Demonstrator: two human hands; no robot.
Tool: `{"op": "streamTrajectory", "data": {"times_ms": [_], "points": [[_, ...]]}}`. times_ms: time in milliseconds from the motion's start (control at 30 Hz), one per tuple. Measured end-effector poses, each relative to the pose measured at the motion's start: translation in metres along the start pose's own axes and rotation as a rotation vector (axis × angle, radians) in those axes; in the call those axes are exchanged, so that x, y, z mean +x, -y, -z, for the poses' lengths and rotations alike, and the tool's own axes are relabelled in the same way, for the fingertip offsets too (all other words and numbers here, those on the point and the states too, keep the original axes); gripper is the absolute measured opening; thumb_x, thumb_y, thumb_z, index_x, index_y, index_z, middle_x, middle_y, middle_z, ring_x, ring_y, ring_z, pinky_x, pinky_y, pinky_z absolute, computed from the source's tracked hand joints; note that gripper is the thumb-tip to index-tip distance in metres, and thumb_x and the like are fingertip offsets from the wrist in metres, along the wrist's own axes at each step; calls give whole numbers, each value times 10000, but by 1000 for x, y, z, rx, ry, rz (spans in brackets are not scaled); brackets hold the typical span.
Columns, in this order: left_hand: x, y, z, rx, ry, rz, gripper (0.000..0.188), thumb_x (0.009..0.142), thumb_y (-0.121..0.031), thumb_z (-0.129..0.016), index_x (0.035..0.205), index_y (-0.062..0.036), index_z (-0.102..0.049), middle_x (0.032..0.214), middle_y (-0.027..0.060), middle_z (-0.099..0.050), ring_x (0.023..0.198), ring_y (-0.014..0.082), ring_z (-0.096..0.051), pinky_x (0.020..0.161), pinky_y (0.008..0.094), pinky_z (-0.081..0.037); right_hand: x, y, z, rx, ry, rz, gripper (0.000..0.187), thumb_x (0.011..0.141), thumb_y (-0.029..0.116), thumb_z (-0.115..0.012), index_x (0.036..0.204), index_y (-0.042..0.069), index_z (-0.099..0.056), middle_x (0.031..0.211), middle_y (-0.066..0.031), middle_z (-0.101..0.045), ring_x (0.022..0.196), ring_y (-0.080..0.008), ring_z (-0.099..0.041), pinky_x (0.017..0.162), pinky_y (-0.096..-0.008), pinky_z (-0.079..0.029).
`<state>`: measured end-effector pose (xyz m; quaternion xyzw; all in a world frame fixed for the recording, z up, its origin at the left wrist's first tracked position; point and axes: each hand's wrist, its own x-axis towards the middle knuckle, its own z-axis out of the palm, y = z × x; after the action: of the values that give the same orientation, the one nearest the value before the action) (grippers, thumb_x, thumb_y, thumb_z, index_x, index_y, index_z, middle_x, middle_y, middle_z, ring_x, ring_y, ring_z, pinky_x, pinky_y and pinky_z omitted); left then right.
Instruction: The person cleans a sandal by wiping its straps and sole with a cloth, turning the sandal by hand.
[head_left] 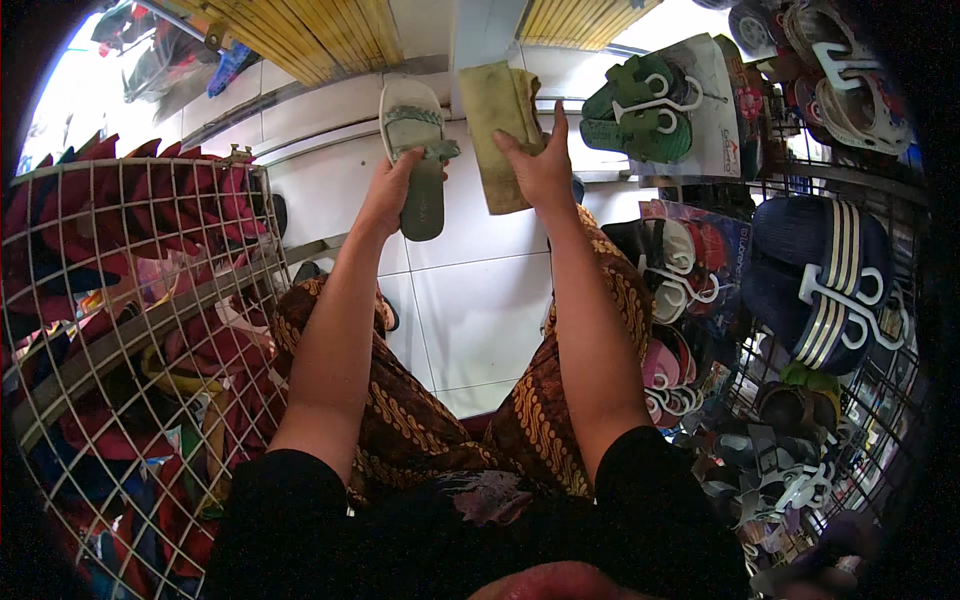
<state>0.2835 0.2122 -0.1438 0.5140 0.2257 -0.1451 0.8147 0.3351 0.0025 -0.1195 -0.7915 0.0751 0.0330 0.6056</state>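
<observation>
My left hand [384,192] is closed around the side of a sandal [425,205]. It has a dark green sole, a pale end pointing away from me and a green strap across it. To its right, my right hand [545,172] grips a folded yellow-green cloth [486,110], thumb on top and a finger stretched along the edge. Sandal and cloth are held up side by side above the tiled floor, a small gap between them. The fingers beneath both things are mostly hidden.
A wire-mesh bin [150,300] full of red and dark footwear stands on my left. Along the right hang green sandals [640,115], navy slides [815,270] with pale stripes, and several other pairs on white hangers. White floor tiles [470,300] lie between my legs; yellow slatted panels [310,40] rise ahead.
</observation>
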Motion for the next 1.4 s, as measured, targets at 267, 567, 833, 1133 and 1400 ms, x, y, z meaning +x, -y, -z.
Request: {"op": "streamTrajectory", "data": {"times_ms": [267,567,833,1133,1400], "points": [[-1,30,10,273,15,12,266,992,-147,-578,1216,-3,-582,972,68,-689,855,169,-653,773,315,-540,-17,4,1,-396,199,542,429,779,100,-773,1190,119,-650,1201,-104,-648,1168,-319,-577,971,-400,-474],[-10,24,-12,185,66,-70,321,978,-78,-570,1289,-9,-522,1099,36,-639,985,141,-597,876,297,-492,-36,-5,-4,-598,63,490,405,749,137,-782,1135,210,-685,1159,-35,-573,1129,-278,-551,969,-480,-344],[-6,35,-17,168,63,-21,377,974,-55,-571,1336,-42,-464,1103,37,-600,975,143,-581,871,299,-486,-35,6,-7,-691,-10,345,402,758,145,-760,1144,232,-688,1164,-29,-552,1162,-290,-499,977,-465,-342],[4,37,-9,281,-10,-200,298,987,-109,-591,1266,-31,-523,1084,56,-646,976,148,-606,842,304,-501,-32,-6,-8,-596,32,430,434,752,34,-738,1159,168,-672,1223,-93,-532,1160,-343,-503,916,-481,-454],[-4,26,-30,258,-30,-217,306,963,-74,-619,1249,-14,-528,1132,58,-634,1016,151,-593,901,286,-481,-19,-19,0,-476,47,406,460,769,-20,-689,1202,123,-631,1263,-152,-523,1100,-369,-584,929,-455,-511]]}}
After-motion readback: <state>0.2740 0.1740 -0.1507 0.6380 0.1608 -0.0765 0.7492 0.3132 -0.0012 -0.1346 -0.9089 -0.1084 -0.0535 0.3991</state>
